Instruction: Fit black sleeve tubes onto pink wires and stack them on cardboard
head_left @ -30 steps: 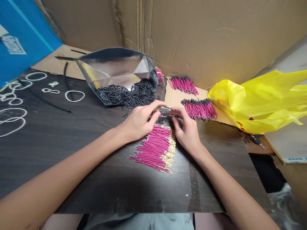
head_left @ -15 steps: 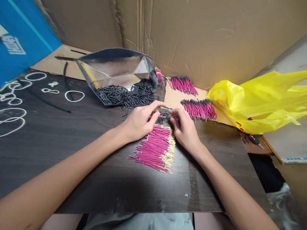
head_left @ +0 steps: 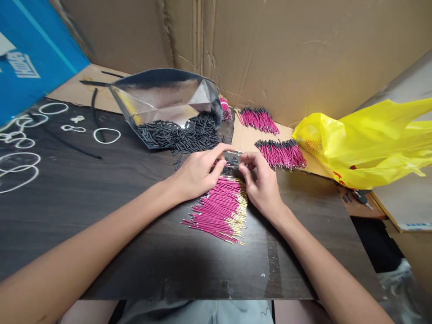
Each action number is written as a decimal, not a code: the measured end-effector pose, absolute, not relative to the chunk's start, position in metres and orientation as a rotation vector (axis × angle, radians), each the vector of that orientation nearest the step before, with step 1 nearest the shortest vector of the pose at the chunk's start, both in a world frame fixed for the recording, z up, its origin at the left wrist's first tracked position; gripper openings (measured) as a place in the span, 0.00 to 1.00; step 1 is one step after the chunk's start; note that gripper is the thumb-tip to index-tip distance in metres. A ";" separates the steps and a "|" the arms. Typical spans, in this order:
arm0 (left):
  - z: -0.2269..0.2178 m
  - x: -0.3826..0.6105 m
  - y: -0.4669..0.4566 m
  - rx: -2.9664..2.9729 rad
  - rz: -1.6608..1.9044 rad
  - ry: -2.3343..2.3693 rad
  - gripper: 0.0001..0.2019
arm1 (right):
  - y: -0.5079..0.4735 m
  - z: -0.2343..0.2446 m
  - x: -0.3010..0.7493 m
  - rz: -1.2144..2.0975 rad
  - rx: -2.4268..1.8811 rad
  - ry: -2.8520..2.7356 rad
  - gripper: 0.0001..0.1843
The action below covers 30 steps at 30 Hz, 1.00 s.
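The left hand [head_left: 197, 173] and the right hand [head_left: 259, 184] met above the far end of a loose pile of pink wires [head_left: 219, 211], and the fingertips of both were closed in a pinch on one small piece between them, a short black sleeve on a wire end [head_left: 232, 158]; it was too small to tell more. The pile lay on the dark table [head_left: 101, 216], just under the hands, with the gold tips toward the right. Beyond the left hand, one open silver bag [head_left: 165, 101] lay on its side, and many short black tubes [head_left: 182, 132] spilled from it; they were too many to count. To the right, on cardboard, two bundles of pink wires with black ends [head_left: 280, 153] lay near each other, and a third one showed partly behind the bag. One yellow plastic bag [head_left: 367, 139] was further right. Several white rubber rings [head_left: 106, 135] lay at the left.
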<state>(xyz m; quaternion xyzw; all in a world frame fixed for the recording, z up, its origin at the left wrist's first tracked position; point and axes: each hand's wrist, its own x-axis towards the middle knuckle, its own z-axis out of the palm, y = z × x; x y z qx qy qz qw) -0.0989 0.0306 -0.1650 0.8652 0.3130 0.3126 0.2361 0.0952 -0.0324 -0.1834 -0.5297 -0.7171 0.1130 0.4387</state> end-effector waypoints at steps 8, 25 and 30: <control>-0.166 -0.100 0.031 2.381 0.853 0.847 0.17 | -0.035 -0.180 0.094 0.375 -1.292 -1.687 0.10; -0.162 -0.094 0.024 2.081 0.889 0.719 0.16 | -0.031 -0.184 0.096 0.822 -1.085 -1.382 0.12; -0.163 -0.094 0.023 2.133 0.905 0.748 0.15 | -0.032 -0.183 0.096 0.791 -1.115 -1.392 0.13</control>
